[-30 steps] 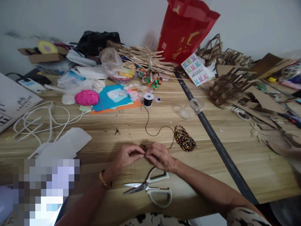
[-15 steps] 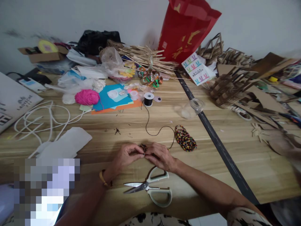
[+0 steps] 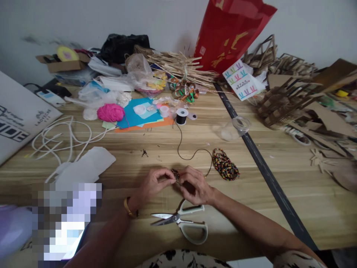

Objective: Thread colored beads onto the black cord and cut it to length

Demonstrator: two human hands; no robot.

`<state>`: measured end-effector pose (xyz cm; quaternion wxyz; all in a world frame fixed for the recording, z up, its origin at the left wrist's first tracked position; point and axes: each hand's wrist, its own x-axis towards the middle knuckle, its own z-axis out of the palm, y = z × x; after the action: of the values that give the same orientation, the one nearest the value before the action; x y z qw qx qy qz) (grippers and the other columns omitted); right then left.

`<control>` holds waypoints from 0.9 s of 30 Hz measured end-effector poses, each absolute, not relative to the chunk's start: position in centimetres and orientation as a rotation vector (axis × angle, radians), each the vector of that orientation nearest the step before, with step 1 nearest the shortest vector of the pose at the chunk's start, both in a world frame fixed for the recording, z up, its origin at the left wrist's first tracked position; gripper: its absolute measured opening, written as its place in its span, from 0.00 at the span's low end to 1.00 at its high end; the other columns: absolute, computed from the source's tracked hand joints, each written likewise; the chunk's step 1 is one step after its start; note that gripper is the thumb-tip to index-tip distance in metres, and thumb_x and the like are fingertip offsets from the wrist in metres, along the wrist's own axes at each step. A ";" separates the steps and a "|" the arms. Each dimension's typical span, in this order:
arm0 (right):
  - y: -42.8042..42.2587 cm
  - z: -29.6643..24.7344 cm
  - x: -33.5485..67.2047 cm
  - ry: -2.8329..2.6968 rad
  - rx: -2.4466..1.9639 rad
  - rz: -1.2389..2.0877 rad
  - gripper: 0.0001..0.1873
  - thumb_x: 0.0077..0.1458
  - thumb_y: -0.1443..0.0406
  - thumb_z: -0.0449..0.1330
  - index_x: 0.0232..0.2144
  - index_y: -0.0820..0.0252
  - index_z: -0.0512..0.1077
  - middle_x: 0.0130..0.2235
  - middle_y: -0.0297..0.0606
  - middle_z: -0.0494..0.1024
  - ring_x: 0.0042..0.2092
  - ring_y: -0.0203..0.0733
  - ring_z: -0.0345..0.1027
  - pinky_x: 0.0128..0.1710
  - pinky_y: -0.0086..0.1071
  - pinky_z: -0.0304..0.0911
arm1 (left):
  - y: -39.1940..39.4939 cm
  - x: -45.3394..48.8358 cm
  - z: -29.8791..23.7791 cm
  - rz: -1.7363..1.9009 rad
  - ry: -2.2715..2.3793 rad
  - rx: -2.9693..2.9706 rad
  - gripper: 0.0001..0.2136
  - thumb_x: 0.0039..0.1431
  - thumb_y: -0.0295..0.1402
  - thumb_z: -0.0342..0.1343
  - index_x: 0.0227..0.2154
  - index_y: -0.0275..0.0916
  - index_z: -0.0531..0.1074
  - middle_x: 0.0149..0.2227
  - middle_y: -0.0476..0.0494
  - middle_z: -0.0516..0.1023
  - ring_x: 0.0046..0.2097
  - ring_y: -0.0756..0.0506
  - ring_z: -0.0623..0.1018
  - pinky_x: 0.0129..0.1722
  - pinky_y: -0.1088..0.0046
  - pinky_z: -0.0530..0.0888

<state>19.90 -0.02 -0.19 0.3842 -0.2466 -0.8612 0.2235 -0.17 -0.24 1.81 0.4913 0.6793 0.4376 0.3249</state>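
Note:
My left hand [image 3: 156,183] is closed, thumb and forefinger pinching the black cord beside a small bunch of multicoloured beads [image 3: 175,173]. Just to its right, my right hand [image 3: 196,186] is also closed, its fingertips pinched on the cord close to the left fingertips. The beads are partly hidden behind the fingers. From a white spool [image 3: 182,116], black cord [image 3: 192,158] curves over the table to behind my right hand. Scissors [image 3: 178,219] with pale handles lie with parted blades below my hands. Right of them rests a pile of beaded strands [image 3: 225,165].
A pink yarn ball [image 3: 111,112] and blue paper [image 3: 134,113] lie behind on the left. White cable [image 3: 71,139] and a white sheet [image 3: 86,167] are at left. A red bag [image 3: 231,37] stands at the back, woven baskets [image 3: 275,106] to the right.
The view has turned slightly left, so everything appears further right. My fingertips, touching before, are now slightly apart with a bit of cord showing between them.

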 end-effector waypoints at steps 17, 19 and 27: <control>0.1 -0.6 20.0 -2.158 -0.573 0.603 0.03 0.59 0.69 0.55 0.38 0.60 0.68 0.33 0.40 0.75 0.38 0.40 0.70 0.37 0.32 0.67 | -0.6 0.5 1.9 0.946 1.018 1.805 0.08 0.55 0.32 0.58 0.23 0.36 0.74 0.26 0.43 0.77 0.32 0.46 0.75 0.35 0.71 0.70; 0.1 -0.6 20.0 -2.165 -0.580 0.592 0.04 0.60 0.69 0.55 0.37 0.60 0.69 0.33 0.41 0.75 0.38 0.40 0.69 0.37 0.33 0.67 | -0.6 0.5 1.9 0.947 1.015 1.814 0.08 0.55 0.32 0.58 0.23 0.36 0.73 0.26 0.43 0.76 0.31 0.46 0.75 0.35 0.71 0.70; 0.2 -0.9 20.1 -2.204 -0.605 0.580 0.06 0.60 0.69 0.53 0.37 0.61 0.70 0.36 0.44 0.74 0.39 0.42 0.68 0.38 0.35 0.67 | -0.6 0.2 1.9 0.888 1.057 1.820 0.05 0.53 0.29 0.58 0.24 0.36 0.73 0.27 0.44 0.76 0.32 0.46 0.75 0.36 0.72 0.70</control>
<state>20.09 0.16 -0.87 0.3819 -0.2372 -0.8638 0.2275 0.18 -0.59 1.90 0.4155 0.7247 0.4207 0.3537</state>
